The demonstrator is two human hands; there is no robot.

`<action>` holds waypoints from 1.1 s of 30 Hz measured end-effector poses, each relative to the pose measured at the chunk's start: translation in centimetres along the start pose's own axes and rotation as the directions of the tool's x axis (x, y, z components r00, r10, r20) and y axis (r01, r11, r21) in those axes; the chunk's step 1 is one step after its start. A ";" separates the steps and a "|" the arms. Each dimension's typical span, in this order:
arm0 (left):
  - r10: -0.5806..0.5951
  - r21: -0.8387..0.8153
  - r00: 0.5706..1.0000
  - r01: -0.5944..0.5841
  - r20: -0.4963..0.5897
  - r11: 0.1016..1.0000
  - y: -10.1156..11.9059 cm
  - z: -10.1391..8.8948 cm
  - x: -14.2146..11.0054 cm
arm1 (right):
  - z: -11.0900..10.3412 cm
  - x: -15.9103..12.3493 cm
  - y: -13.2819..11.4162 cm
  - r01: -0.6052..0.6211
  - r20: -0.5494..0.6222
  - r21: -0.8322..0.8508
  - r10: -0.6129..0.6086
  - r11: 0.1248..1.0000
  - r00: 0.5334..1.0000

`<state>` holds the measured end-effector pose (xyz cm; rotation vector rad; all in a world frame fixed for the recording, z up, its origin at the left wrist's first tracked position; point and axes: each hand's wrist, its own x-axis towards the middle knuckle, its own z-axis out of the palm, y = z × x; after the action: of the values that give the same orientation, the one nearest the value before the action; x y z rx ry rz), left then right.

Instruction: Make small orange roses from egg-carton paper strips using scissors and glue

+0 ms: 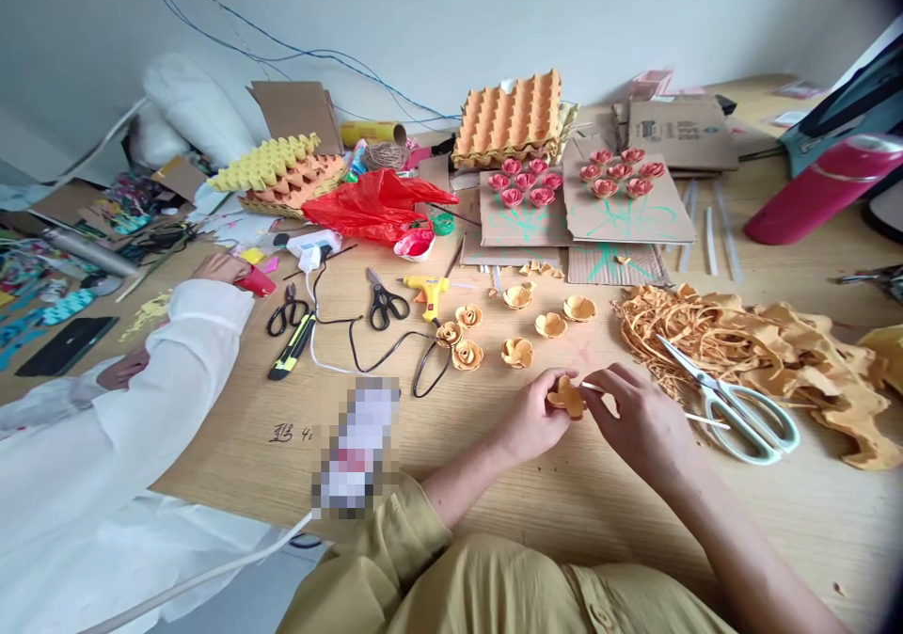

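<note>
Left hand pinches an open flower, right hand a white stick, with three roses rolled, four blossoms not.

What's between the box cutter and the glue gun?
Black scissors, black cord and white cable lie between the box cutter and glue gun, seen in the head view.

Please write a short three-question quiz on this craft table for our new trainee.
1. The left hand holds an orange flower. The right hand holds: (a) a red bottle, (b) a thin white stick, (c) a phone.
2. True or false: the pale-handled scissors lie partly on orange scraps.
3. Fill in: the glue gun is mainly ____ in colour.

Key: 1 b; 2 true; 3 yellow.
</note>
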<state>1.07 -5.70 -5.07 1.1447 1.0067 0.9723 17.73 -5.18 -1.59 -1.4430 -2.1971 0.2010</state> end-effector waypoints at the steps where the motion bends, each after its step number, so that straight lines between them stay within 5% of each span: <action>1: -0.009 -0.043 1.000 0.009 0.008 0.999 0.0 0.1 0.0 | -0.3 0.2 0.1 0.002 -0.005 -0.012 -0.002 1.000 1.000; 7: -0.027 -0.125 0.999 0.025 -0.018 0.992 -0.2 1.0 -0.4 | -1.8 5.2 0.8 -0.087 -0.049 -0.118 0.082 0.989 0.995; 13: 0.059 -0.011 0.998 -0.059 -0.006 0.998 -0.5 1.1 -0.9 | 0.8 10.5 1.4 -0.109 0.002 -0.174 0.111 0.979 0.994; 25: 0.057 -0.028 0.995 -0.054 0.082 0.998 -1.1 0.9 -0.6 | 3.1 10.8 2.4 -0.117 0.066 -0.224 0.135 0.968 0.989; 33: 0.046 -0.046 0.995 -0.043 0.087 0.998 -0.7 0.7 -0.7 | -0.4 11.4 5.6 -0.144 -0.058 -0.241 0.134 0.960 0.989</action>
<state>1.63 -6.64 -5.60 1.1675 0.8880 0.9663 18.95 7.34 0.36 -1.7210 -2.1468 -0.0553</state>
